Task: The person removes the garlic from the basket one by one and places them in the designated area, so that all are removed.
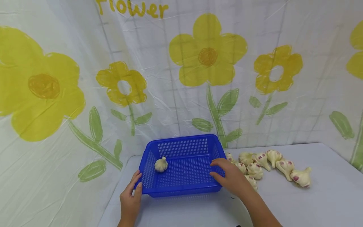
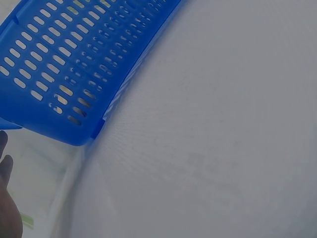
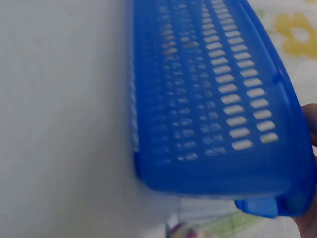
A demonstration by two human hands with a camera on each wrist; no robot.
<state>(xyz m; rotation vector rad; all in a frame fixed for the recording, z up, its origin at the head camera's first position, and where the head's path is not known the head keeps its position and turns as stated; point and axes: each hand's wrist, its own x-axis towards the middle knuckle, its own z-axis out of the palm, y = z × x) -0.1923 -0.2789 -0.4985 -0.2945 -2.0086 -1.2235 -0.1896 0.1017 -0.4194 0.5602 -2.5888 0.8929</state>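
In the head view, a blue plastic basket [image 1: 184, 190] with slotted walls sits near the back of the table, and one garlic bulb [image 1: 161, 165] lies inside toward its left end. My left hand [image 1: 131, 198] is at the basket's left end, fingertips right at the rim and thumb by the front corner. My right hand [image 1: 231, 176] reaches over the right rim, thumb and fingers spread apart with nothing between them. The left wrist view shows fingers below the basket's end [image 2: 44, 114]. In the right wrist view, part of the hand shows beside the rim of the basket [image 3: 218, 173].
Several garlic bulbs [image 1: 255, 170] with purple patches lie in a loose group to the right of the basket, partly behind my right hand. The white table [image 1: 326, 201] meets a hanging sheet [image 1: 158, 104] printed with yellow flowers along its back edge.
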